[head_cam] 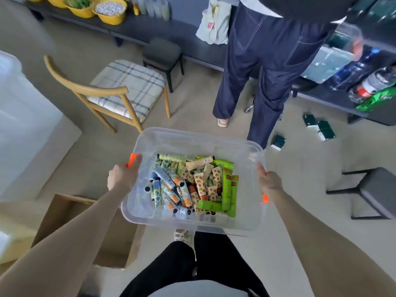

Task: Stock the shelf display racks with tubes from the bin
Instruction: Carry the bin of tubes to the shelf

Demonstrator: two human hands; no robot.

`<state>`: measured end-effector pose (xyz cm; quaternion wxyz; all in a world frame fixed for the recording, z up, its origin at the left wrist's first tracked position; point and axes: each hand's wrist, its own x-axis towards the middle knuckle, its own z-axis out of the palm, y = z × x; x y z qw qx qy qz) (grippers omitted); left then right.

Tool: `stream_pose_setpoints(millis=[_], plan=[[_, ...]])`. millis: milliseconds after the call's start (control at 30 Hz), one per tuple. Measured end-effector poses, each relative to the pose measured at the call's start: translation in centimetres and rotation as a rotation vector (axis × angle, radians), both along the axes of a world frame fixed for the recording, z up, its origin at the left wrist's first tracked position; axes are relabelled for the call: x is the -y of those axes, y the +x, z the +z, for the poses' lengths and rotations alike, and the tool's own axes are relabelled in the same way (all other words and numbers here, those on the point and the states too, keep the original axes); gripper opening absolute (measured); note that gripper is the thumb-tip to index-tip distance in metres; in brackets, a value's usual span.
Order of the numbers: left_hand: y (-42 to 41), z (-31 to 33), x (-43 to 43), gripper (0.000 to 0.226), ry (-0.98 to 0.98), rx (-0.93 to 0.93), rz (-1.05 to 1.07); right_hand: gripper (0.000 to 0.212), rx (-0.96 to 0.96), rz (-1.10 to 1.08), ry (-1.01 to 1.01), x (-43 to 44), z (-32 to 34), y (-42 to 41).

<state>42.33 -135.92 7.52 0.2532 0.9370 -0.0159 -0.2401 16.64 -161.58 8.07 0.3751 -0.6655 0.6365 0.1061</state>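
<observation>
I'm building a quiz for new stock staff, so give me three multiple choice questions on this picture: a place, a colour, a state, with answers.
1. The wooden chair stands: A) beyond the clear plastic bin, to its left B) in it C) under it
2. The bin's handle clips are: A) blue B) orange C) black
3. The bin is: A) set down, untouched B) held one-handed C) gripped by left hand and right hand
Answers: A, it shows past the bin's left side; B, orange shows by both hands; C, a hand grips each end.
</observation>
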Motion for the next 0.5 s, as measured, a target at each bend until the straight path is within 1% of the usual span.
stream_pose_setpoints(millis=[100,233,367,500], plan=[[4.5,0.1,4.8,0.063,-0.008,0.009,0.009,0.061,-0.001,0.003,0.013,4.9,-0.1,4.7],[9.8,-0.4,10.6,0.061,-0.009,-0.004,0.058,0.071,0.025,0.016,0.012,11.6,-0.7,11.1],[14.7,0.0,15.9,0.060,-0.019,-0.007,0.120,0.072,0.035,0.051,0.018,17.5,-0.3,17.0],[20.0,0.6,20.3,0.060,0.002,0.005,0.127,0.071,0.037,0.079,-0.002,22.2,0.7,22.6]])
